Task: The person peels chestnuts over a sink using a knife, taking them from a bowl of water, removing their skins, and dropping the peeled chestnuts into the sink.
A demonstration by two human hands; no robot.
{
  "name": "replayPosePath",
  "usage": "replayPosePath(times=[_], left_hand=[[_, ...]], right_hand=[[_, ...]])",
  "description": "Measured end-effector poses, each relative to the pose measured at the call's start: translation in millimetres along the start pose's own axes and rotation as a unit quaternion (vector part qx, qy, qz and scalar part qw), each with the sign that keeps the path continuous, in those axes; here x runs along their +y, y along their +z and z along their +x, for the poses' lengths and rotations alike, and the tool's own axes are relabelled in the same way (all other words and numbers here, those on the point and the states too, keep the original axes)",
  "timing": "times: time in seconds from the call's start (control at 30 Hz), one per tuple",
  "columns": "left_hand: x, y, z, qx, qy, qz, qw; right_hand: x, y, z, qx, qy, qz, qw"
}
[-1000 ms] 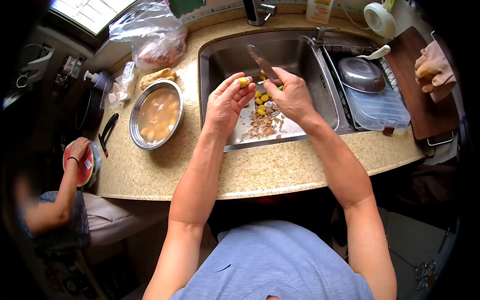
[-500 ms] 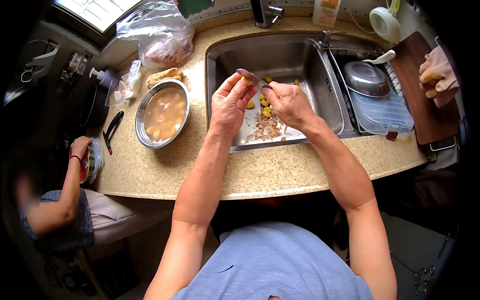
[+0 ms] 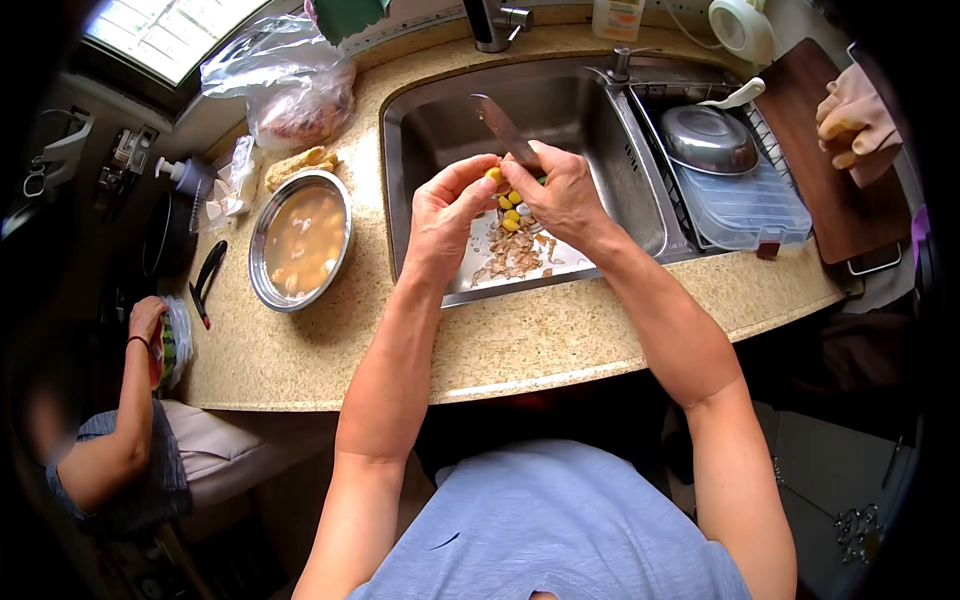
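Over the sink [image 3: 565, 95], my left hand [image 3: 447, 207] pinches a small yellow nut [image 3: 494, 175], which looks like a peeled chestnut. My right hand [image 3: 562, 200] grips a knife [image 3: 505, 130], its blade pointing up and away to the left; the handle is mostly hidden in the fist. The two hands nearly meet, with my right thumb close to the nut. Beneath them, several yellow nuts [image 3: 511, 215] and a heap of brown peelings [image 3: 513, 255] lie on a white surface in the sink.
Left of the sink stands a metal bowl [image 3: 345, 240] of cloudy brown water and nuts. Nearby are black-handled pliers or scissors [image 3: 208, 275], a yellow cloth [image 3: 300, 166] and a plastic bag [image 3: 300, 100]. A dish rack [image 3: 650, 130] sits right. Another person's hand [image 3: 147, 318] rests on a wrapped watermelon-like item.
The knife has swung from lying across the nut to pointing up and away. My right hand has closed in on the nut beside my left fingers. The whole view has shifted slightly.
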State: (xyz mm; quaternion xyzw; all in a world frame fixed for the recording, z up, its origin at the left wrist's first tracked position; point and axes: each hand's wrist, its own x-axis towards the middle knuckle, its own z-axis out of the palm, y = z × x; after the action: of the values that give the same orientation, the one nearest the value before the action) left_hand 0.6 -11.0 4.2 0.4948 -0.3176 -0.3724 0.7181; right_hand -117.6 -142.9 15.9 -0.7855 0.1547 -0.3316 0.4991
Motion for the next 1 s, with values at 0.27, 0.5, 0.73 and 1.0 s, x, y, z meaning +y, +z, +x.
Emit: replayPosePath(times=[0.27,0.5,0.73,1.0], left_hand=[[5,-2,2,0.055,-0.026,-0.131,0.989],[-1,-11,5,0.096,-0.011,-0.234,0.967],[4,-6,5,0.105,0.004,-0.174,0.979],[5,-1,4,0.108,0.001,-0.173,0.979]], right_hand=[[-1,-9,4,0.013,0.094,-0.07,0.993],[-2,6,-8,-0.062,-0.023,-0.165,0.984],[-1,1,-4,-0.052,0.018,-0.155,0.986],[-5,-1,-2,-0.048,0.053,-0.137,0.988]])
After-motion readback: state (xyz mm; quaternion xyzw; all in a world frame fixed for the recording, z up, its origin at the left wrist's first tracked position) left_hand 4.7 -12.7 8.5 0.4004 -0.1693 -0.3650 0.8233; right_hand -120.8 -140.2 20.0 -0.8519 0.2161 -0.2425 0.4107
